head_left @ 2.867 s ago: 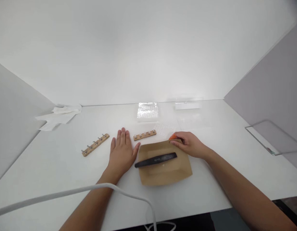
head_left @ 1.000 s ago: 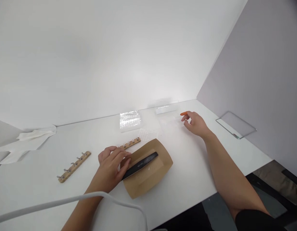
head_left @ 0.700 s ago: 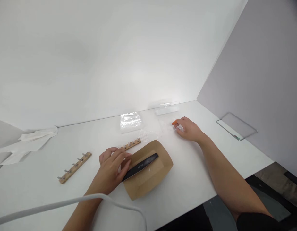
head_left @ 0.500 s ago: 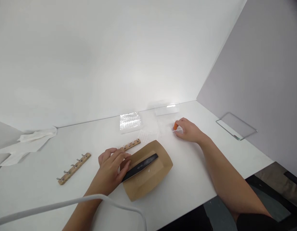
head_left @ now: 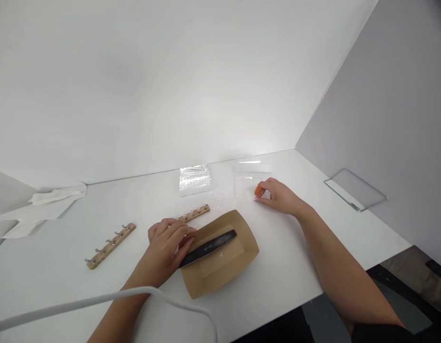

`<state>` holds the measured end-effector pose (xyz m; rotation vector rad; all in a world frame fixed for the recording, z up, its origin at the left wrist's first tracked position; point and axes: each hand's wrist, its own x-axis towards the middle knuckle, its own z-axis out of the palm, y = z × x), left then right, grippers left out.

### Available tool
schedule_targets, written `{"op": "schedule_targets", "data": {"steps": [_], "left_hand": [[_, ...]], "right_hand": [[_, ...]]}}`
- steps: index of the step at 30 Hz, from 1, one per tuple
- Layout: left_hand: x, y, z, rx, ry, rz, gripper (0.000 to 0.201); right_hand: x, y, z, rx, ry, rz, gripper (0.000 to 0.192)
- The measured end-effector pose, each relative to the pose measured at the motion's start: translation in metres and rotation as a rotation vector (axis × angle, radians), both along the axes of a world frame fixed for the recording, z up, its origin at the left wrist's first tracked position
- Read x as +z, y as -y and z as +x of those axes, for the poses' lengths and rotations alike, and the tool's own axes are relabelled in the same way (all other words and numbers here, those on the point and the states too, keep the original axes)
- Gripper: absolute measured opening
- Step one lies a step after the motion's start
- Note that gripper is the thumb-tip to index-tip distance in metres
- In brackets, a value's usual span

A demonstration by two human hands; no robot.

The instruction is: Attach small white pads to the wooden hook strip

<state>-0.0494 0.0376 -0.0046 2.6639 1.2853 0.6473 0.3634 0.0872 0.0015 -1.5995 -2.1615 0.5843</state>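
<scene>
Brown tray: shallow card with sloping sides, lower centre of the frame, a black lettered bar lying across it.
Left hand: fingers curled narrow at the tray's left corner; whether they grip, I can't tell.
Right hand: thumb and forefinger close together, orange piece at the fingertip, worn or held I can't tell.
Near edge: the desk ends slanting up rightward.
Room: white surface between right hand and wire frame.

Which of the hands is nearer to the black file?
Left: the left hand is at one end of the black file; the right hand is beyond the tray, farther away.
</scene>
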Motion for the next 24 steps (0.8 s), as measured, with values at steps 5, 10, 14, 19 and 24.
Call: {"op": "schedule_targets", "data": {"steps": [5, 10, 14, 19, 24], "left_hand": [[0.005, 0.003, 0.001, -0.116, 0.108, -0.119, 0.018], [0.01, 0.009, 0.004, -0.186, 0.211, -0.242, 0.021], [0.015, 0.013, 0.005, -0.262, 0.252, -0.282, 0.022], [0.019, 0.018, 0.005, -0.326, 0.281, -0.449, 0.025], [0.022, 0.021, 0.01, -0.35, 0.242, -0.56, 0.028]], "right_hand": [[0.005, 0.002, 0.003, -0.004, -0.039, 0.041, 0.027], [0.006, 0.001, 0.012, -0.249, -0.081, 0.225, 0.041], [-0.003, -0.005, 0.028, -0.46, -0.061, 0.264, 0.043], [-0.015, -0.013, 0.044, -0.419, -0.005, 0.186, 0.037], [-0.017, -0.012, 0.046, -0.38, 0.085, 0.143, 0.034]]}}
